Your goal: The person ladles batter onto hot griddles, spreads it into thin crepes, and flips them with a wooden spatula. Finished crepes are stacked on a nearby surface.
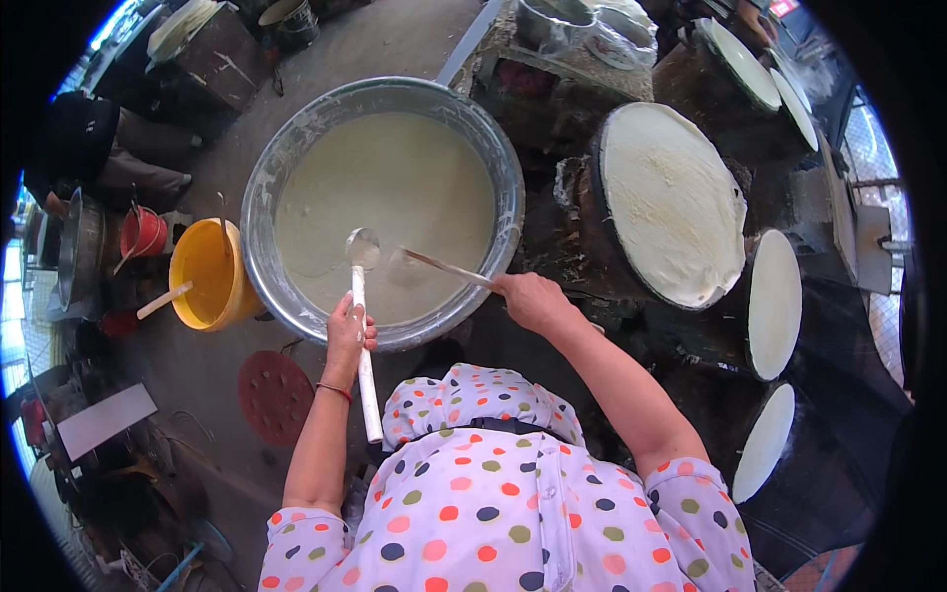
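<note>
Metal basin (264, 207) holds pale liquid (385, 183) — left hand (346, 333) grips ladle (358, 280)

A big basin (262, 212) of pale liquid (385, 183) and white-topped drums (674, 202) suggest a food workshop.

I find the tip of the stick (449, 268) blurred in the basin (261, 197); below the basin, the edge cuts off the shirt (493, 513).

Daylight (14, 340) coming in L & R, middle looking dim.
Grey-brn floor (380, 39) stretching away; red rd stool (274, 398) standing L of ctr; mesh (881, 133) glowing far R, dk sheeting (838, 434) spreading below.
</note>
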Available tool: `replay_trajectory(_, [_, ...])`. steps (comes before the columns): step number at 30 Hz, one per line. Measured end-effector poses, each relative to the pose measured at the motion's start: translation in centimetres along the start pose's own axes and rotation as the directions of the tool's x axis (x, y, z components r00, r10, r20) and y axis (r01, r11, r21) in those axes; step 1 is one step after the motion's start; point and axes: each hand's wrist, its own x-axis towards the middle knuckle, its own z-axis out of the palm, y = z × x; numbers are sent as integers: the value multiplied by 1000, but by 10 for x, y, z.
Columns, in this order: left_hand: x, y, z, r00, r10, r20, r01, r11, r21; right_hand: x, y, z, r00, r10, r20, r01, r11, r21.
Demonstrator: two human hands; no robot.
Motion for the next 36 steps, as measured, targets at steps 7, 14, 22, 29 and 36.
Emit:
replay_trajectory(7, [21,-1,6,1000,-20,-5,20,989,150,14,4,12,994,49,99,-68,978,195])
replay_trajectory(14, [43,-61,53,925,-304,229,380,757,-532,2,-7,-9,944,62,323,-133,970,203])
replay_trajectory(22, [-38,39,54,784,123,609,580,208,-788,-54,-3,-55,963,-5,268,-193,683,705])
replay_trajectory(29, [-112,152,54,697,460,550,363,436,-824,-56,-53,-86,959,-239,-152,257,513,819])
replay_trajectory(36, [-175,218,70,574,787,226,-601,593,-536,-50,-71,-112,525,-366,-768,739,645,197])
